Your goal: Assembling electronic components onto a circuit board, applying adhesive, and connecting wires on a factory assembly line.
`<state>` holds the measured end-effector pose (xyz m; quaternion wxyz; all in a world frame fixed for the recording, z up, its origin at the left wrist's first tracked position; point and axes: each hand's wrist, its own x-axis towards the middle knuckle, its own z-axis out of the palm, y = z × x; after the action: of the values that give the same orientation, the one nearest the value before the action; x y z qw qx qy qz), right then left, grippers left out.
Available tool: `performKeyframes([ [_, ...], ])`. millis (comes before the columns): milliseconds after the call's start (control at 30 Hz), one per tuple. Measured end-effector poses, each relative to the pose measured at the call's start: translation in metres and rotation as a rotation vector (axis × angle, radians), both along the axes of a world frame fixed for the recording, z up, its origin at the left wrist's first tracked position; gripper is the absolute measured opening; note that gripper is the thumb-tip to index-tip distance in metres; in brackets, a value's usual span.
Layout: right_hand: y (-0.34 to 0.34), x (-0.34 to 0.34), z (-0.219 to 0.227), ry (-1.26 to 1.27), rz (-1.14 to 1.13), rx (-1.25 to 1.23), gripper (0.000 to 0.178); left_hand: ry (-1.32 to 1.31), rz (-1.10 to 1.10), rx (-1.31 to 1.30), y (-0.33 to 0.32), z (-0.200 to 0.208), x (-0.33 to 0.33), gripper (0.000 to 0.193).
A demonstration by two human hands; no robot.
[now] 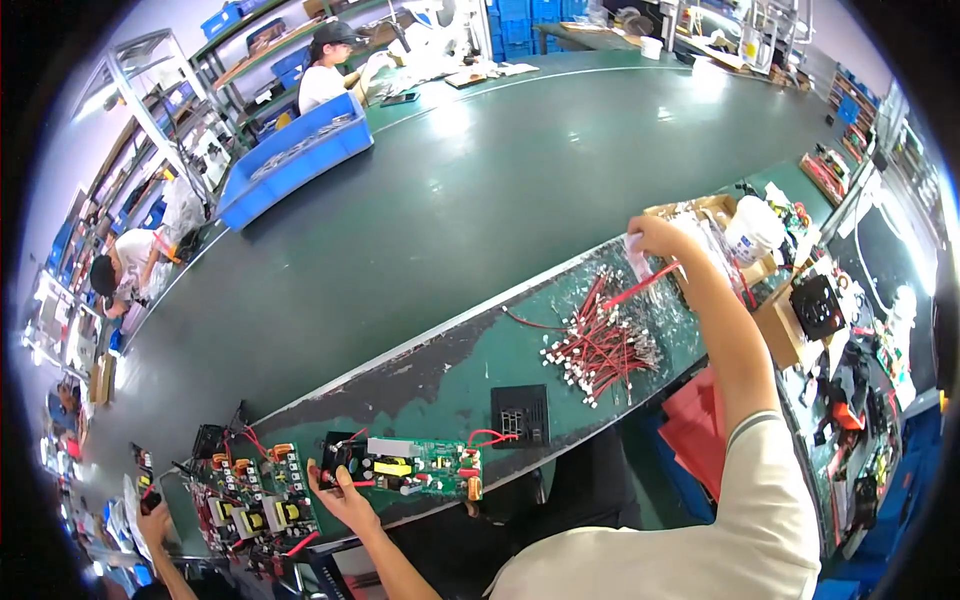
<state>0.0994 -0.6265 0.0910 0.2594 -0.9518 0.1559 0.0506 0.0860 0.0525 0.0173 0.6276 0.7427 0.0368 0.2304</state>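
Circuit board [428, 462] in left hand [348, 500] near bench edge [598, 420], grip of right hand [654, 238] unclear

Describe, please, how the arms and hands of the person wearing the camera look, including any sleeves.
The left hand and right hand are both bare, as are the forearms. The right arm has a short, loose cream sleeve with a narrow dark band near its edge. The left sleeve is not visible.
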Motion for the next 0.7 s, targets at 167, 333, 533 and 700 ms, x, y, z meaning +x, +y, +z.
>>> performKeyframes([
  [167, 0.010, -0.005, 0.066, -0.779, -0.232, -0.044, 0.031, 0.045, 0.027, 0.043, -0.002, 0.004, -0.007, 0.057],
  [333, 0.097, -0.014, 0.076, -1.105, -0.395, 1.015, 0.019, 0.034, 0.053, -0.009, 0.022, -0.020, -0.008, 0.059],
  [533, 0.240, 0.033, 0.037, -0.585, -0.270, 1.339, 0.031, 0.050, 0.032, -0.080, -0.006, 0.010, -0.001, 0.061],
  [700, 0.357, 0.072, 0.025, -0.148, -0.022, 1.400, 0.030, 0.073, -0.088, -0.227, 0.001, 0.014, 0.004, 0.064],
])
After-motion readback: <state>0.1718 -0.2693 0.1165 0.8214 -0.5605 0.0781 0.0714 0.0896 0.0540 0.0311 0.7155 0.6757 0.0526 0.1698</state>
